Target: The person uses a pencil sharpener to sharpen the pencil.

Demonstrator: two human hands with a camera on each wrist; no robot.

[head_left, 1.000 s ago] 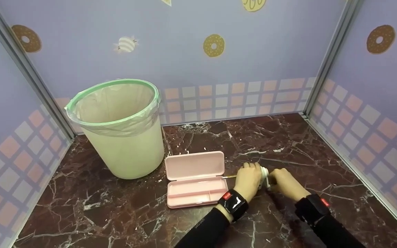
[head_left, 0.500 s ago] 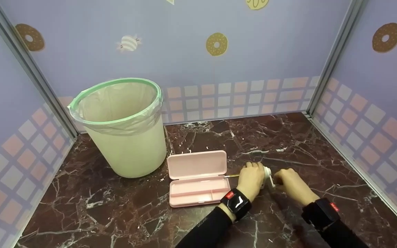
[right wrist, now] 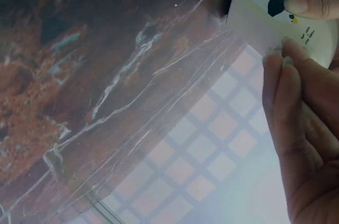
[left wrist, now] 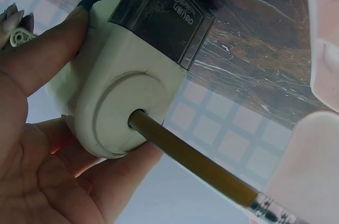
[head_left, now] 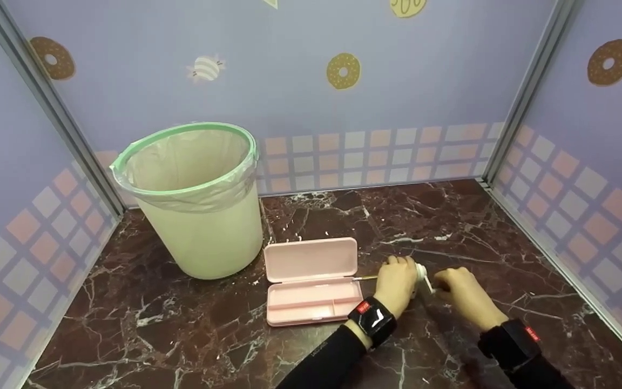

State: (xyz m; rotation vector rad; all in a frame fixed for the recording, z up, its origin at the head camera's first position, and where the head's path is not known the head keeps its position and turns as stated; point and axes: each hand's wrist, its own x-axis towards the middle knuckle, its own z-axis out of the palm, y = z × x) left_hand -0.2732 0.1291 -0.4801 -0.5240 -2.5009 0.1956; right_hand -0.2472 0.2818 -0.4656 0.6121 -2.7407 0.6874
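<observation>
My left hand (head_left: pixel 397 281) grips a white crank pencil sharpener (left wrist: pixel 114 75) from the side, thumb on top and fingers beneath. A dark see-through shavings drawer (left wrist: pixel 164 20) shows on the sharpener's body. A yellow-brown pencil (left wrist: pixel 193 160) sits in the round hole of the sharpener, its metal-banded end sticking out toward the pink pencil case (head_left: pixel 311 300). On the other side, my right hand (head_left: pixel 467 294) pinches the end of the white crank handle (head_left: pixel 428 282); its fingers largely hide the knob in the right wrist view.
The pencil case lies with its lid raised, left of my left hand. Behind it to the left stands a tall pale bin (head_left: pixel 203 232) with a green rim and a plastic liner. Small white scraps dot the dark marbled table (head_left: pixel 181 335). Patterned walls enclose the back and sides.
My right hand and the crank have shifted slightly, and the crank arm now slants down toward the right fingers. My left hand keeps its grip on the sharpener. The whole view has drifted a little.
</observation>
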